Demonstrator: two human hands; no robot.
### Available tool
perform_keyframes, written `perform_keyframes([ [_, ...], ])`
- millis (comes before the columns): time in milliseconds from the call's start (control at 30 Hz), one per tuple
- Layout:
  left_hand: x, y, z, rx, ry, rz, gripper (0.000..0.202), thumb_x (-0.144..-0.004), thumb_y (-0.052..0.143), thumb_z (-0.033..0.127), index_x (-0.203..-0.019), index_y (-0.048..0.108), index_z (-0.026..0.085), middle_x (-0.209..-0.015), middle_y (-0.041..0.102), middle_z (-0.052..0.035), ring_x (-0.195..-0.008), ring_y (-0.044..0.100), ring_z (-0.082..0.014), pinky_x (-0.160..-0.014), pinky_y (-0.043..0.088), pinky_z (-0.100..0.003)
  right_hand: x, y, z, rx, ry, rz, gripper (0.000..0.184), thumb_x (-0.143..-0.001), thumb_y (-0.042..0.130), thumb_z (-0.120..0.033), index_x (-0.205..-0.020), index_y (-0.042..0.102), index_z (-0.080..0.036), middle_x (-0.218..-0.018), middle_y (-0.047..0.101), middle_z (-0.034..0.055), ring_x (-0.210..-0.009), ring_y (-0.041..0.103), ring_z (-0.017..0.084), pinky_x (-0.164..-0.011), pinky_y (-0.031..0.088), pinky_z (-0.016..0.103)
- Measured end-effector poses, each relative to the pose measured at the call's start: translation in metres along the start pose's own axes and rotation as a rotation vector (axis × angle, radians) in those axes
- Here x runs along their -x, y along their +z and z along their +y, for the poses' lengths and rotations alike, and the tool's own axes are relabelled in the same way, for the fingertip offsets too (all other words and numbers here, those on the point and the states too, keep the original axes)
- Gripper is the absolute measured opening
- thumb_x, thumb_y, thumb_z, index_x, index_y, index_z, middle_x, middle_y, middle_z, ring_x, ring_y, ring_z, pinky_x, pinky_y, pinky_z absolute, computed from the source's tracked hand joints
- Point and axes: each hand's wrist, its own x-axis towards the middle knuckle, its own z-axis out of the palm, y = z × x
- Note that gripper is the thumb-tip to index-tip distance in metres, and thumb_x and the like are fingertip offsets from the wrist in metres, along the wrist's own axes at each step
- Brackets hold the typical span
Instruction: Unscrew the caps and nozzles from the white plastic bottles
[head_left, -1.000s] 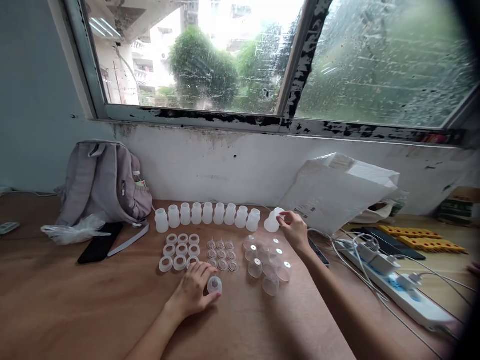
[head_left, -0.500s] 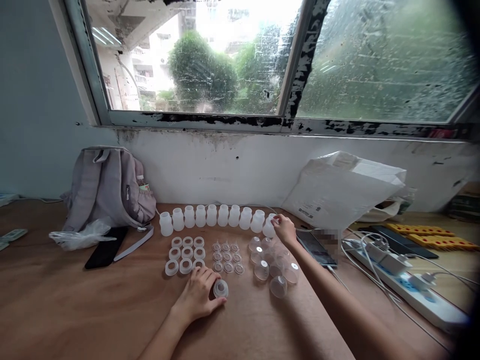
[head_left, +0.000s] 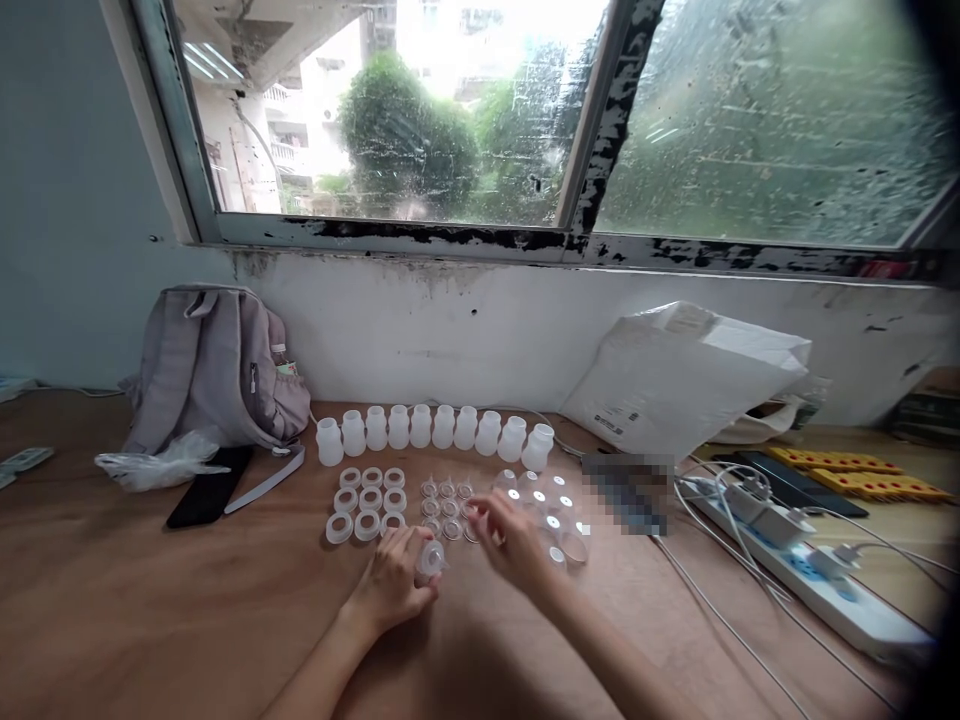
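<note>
My left hand (head_left: 395,580) wraps round a small translucent baby bottle (head_left: 430,562) topped with a clear teat, tilted to the right; most of its body is hidden. My right hand (head_left: 511,540) hovers over the right edge of the clear teats (head_left: 448,507), fingers bent and apart, with nothing visible in them. White collar rings (head_left: 367,498) lie in a grid left of the teats. Clear domed caps (head_left: 531,498) are grouped beyond my right hand, partly covered by it.
Several frosted bottles (head_left: 421,427) stand in a curved row towards the wall. A grey backpack (head_left: 202,370), a plastic bag (head_left: 176,462) and a black phone (head_left: 206,490) are on the left. On the right are a white bag (head_left: 675,375) and a power strip (head_left: 862,600) with cables.
My right hand has left the rightmost bottle in the row and come back towards my left hand. The bottle in my left hand has tipped to the right.
</note>
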Motion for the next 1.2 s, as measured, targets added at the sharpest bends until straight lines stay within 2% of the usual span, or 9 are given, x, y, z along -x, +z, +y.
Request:
perform_keyframes([
  [67, 0.000, 0.001, -0.002, 0.019, 0.006, 0.013, 0.032, -0.068, 0.049, 0.021, -0.100, 0.044, 0.019, -0.093, 0.054, -0.0070, -0.085, 0.051, -0.0216, -0.075, 0.041, -0.035, 0.019, 0.023, -0.017, 0.003, -0.037, -0.091, 0.017, -0.080, 0.045, -0.027, -0.094, 0.052, -0.022, -0.081, 0.057, 0.0052, -0.058, 0.052, 0.013, -0.052, 0.040, 0.025],
  [167, 0.001, 0.001, -0.006, 0.041, 0.022, 0.010, 0.035, -0.069, 0.048, 0.019, -0.104, 0.043, 0.019, -0.095, 0.055, -0.0075, -0.088, 0.052, -0.0213, -0.077, 0.042, -0.034, 0.036, 0.048, -0.025, -0.039, 0.024, -0.065, 0.020, -0.079, 0.043, -0.023, -0.098, 0.046, -0.021, -0.079, 0.056, 0.0036, -0.056, 0.051, 0.013, -0.052, 0.039, 0.024],
  [233, 0.001, 0.001, -0.008, 0.054, 0.036, 0.006, 0.036, -0.069, 0.047, 0.017, -0.105, 0.044, 0.019, -0.096, 0.055, -0.0079, -0.089, 0.052, -0.0209, -0.078, 0.042, -0.034, 0.039, 0.056, -0.023, -0.079, 0.070, -0.049, 0.019, -0.078, 0.041, -0.021, -0.097, 0.043, -0.021, -0.073, 0.055, 0.0016, -0.055, 0.050, 0.013, -0.052, 0.038, 0.023],
  [533, 0.003, 0.004, -0.006, 0.024, 0.113, -0.079, 0.034, -0.066, 0.050, 0.020, -0.100, 0.052, 0.019, -0.089, 0.061, -0.0074, -0.081, 0.054, -0.0220, -0.074, 0.042, -0.034, 0.045, 0.055, -0.015, -0.163, 0.151, -0.052, 0.019, -0.062, 0.046, -0.010, -0.077, 0.041, -0.021, -0.062, 0.046, -0.0039, -0.052, 0.042, 0.010, -0.050, 0.034, 0.019],
  [767, 0.002, 0.004, 0.000, 0.053, 0.139, -0.088, 0.032, -0.064, 0.055, 0.025, -0.096, 0.055, 0.019, -0.083, 0.062, -0.0063, -0.076, 0.054, -0.0207, -0.068, 0.042, -0.031, 0.044, 0.059, -0.010, -0.268, 0.169, -0.019, 0.018, -0.059, 0.041, -0.007, -0.070, 0.039, -0.020, -0.056, 0.041, -0.0059, -0.049, 0.036, 0.008, -0.047, 0.030, 0.018],
  [967, 0.000, -0.002, 0.003, 0.071, 0.115, -0.110, 0.032, -0.067, 0.055, 0.031, -0.097, 0.055, 0.019, -0.087, 0.062, -0.0066, -0.078, 0.053, -0.0207, -0.070, 0.042, -0.031, 0.040, 0.051, -0.013, -0.351, 0.170, -0.049, 0.019, -0.057, 0.039, -0.005, -0.069, 0.039, -0.020, -0.058, 0.039, -0.0059, -0.051, 0.035, 0.008, -0.048, 0.029, 0.018],
  [1200, 0.006, -0.015, 0.002, 0.056, 0.120, -0.167, 0.031, -0.068, 0.055, 0.035, -0.094, 0.056, 0.017, -0.080, 0.061, -0.0060, -0.076, 0.052, -0.0195, -0.069, 0.042, -0.030, 0.042, 0.050, -0.016, -0.400, 0.116, -0.131, 0.023, -0.057, 0.041, -0.004, -0.074, 0.043, -0.019, -0.059, 0.041, -0.0060, -0.051, 0.036, 0.008, -0.048, 0.029, 0.018],
])
